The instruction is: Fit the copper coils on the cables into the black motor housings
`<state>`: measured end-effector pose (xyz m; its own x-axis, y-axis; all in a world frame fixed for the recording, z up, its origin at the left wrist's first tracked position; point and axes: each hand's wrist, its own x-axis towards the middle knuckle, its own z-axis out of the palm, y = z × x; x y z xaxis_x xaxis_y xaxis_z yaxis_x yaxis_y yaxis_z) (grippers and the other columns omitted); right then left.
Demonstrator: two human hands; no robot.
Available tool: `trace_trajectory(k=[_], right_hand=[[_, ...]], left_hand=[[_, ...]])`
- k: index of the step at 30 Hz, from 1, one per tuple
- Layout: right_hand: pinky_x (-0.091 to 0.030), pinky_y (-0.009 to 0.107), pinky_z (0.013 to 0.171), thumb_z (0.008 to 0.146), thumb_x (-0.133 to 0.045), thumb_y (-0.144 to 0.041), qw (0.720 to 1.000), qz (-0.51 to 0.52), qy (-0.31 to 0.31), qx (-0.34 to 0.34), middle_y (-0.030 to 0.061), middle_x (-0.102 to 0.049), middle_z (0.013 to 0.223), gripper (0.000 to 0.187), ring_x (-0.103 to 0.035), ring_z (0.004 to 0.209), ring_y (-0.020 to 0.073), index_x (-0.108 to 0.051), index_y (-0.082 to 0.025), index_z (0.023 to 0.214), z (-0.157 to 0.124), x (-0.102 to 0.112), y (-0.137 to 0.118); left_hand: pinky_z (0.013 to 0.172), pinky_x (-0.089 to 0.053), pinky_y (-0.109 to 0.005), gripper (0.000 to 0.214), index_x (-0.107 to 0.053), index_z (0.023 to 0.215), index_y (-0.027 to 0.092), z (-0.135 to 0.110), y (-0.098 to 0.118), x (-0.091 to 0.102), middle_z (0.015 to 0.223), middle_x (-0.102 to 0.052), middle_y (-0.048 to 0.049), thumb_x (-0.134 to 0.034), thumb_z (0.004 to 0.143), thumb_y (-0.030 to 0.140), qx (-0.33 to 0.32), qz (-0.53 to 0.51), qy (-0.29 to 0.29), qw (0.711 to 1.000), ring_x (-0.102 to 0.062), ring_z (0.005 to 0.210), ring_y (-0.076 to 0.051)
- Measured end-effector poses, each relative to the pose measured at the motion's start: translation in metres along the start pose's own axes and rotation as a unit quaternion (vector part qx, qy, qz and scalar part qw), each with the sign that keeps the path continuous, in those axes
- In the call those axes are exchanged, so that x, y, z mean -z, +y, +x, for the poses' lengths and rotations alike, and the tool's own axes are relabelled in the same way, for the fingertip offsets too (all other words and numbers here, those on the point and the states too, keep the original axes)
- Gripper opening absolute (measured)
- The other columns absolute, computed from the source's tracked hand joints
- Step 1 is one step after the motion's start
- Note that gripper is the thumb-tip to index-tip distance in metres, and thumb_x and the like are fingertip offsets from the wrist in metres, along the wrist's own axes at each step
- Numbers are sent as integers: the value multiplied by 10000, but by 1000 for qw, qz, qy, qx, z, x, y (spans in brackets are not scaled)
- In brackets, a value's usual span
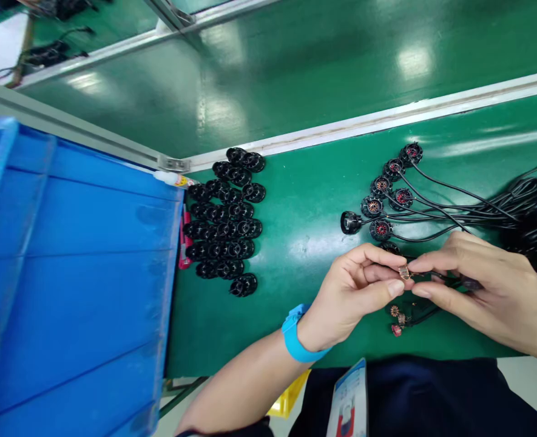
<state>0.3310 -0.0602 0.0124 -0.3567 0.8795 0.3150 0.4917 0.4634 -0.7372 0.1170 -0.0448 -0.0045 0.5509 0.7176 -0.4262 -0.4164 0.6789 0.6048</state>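
My left hand (357, 291), with a blue wristband (295, 337), pinches a small copper coil part (405, 272) between thumb and fingers. My right hand (482, 291) pinches the same part from the right, where a black cable (450, 280) leaves it. Both hands hover just above the green bench (304, 243). Just beyond them lie several round black units with red and orange coils (381, 203), each on a black cable. A few small loose coil pieces (395, 320) lie below my hands.
A cluster of several black round housings (227, 221) sits left of centre. A large blue bin (72, 279) fills the left side. A bundle of black cables (536, 212) piles up at the right. A white rail (368, 121) borders the bench's far edge.
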Motion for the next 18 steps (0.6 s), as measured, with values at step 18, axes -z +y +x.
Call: trace_trajectory(k=[18], right_hand=[[-499,205,725,986,-695,-208,1000,-11,6,15,-28,-688,779,73,-585,696,63,-714,-166,1043,0,1,0]], left_hand=[[814,-593,-204,218,-790,953,182,1,-1,1,831,-793,8,-915,776,178,22,-1,9,1000,-756,773,-100]])
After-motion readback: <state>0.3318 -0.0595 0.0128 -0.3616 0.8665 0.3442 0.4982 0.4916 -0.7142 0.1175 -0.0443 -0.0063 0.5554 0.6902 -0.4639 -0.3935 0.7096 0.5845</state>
